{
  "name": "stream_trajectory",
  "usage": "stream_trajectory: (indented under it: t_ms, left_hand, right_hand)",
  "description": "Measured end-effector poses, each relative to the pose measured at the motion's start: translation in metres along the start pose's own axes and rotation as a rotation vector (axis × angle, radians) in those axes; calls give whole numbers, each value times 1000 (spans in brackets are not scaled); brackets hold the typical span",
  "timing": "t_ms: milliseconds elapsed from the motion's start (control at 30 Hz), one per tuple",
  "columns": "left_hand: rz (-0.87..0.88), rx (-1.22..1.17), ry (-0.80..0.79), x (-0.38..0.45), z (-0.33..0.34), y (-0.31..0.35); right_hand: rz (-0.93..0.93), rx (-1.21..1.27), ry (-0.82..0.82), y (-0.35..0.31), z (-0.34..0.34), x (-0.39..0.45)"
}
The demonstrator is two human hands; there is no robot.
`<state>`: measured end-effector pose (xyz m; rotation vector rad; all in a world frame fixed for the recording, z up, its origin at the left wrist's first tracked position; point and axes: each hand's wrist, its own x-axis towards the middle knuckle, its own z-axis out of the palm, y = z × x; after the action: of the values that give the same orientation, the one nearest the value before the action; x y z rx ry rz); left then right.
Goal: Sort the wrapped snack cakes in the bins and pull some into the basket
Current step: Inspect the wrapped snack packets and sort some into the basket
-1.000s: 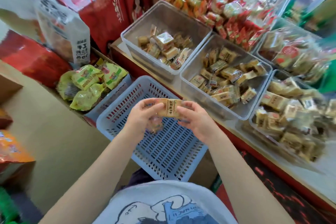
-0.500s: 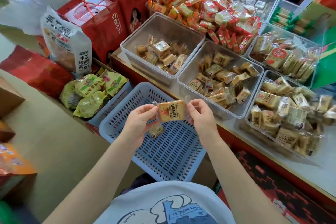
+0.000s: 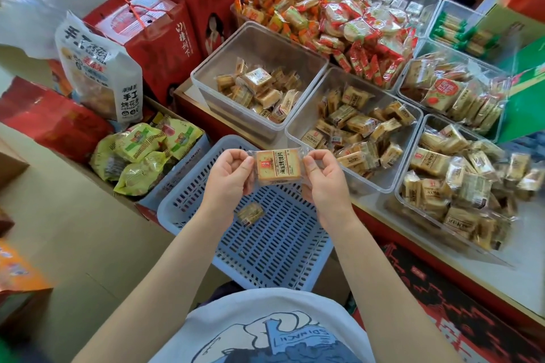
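Between both hands I hold one wrapped snack cake [image 3: 278, 167] flat, label up, above the blue slotted basket [image 3: 188, 203]. My left hand [image 3: 228, 180] pinches the left end of its clear wrapper and my right hand [image 3: 324, 178] pinches the right end. A second wrapped cake [image 3: 250, 213] lies on the basket floor below my left hand. Beyond the basket stand clear bins of wrapped cakes: a half-filled one [image 3: 206, 82], a fuller middle one [image 3: 298, 124] and a heaped one [image 3: 402, 186] at the right.
Further clear bins with red, orange and green packs [image 3: 339, 23] fill the counter behind. A cardboard box of green-yellow snack bags [image 3: 138, 153] sits left of the basket, with a white bag [image 3: 100, 68] and red gift boxes [image 3: 153, 32] behind it. The red counter edge [image 3: 413, 247] runs to my right.
The cake between my hands has turned from edge-on to flat with its label facing up, and has risen slightly above the basket. The view has swung a little to the left.
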<state>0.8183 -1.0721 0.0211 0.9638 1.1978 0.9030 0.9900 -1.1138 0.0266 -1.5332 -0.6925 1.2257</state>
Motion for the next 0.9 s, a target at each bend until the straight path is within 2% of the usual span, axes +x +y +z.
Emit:
stream_trajectory:
  t_ms: [233,433,500,600,800,833,900]
  left_hand:
    - [-10,31,-46,22,-3,5]
    - [-39,77,61,51,3,-2]
    - [-66,77,81,66,6,1]
    - [-121,60,21,97,11,4]
    - [-36,123,-20,179,23,21]
    - [-15,162,-28,192,25,23]
    - [55,386,-4,214,30,21]
  right_hand:
    - [-9,3,14,1,-1,14]
    - [-30,-109,56,2,4,45]
    - [-41,-186,52,-3,6,63]
    - [-20,-249,44,-13,13,101]
    - [27,-120,0,-43,22,185]
    - [22,-100,-10,-46,23,197]
    - [40,-86,-8,-49,22,216]
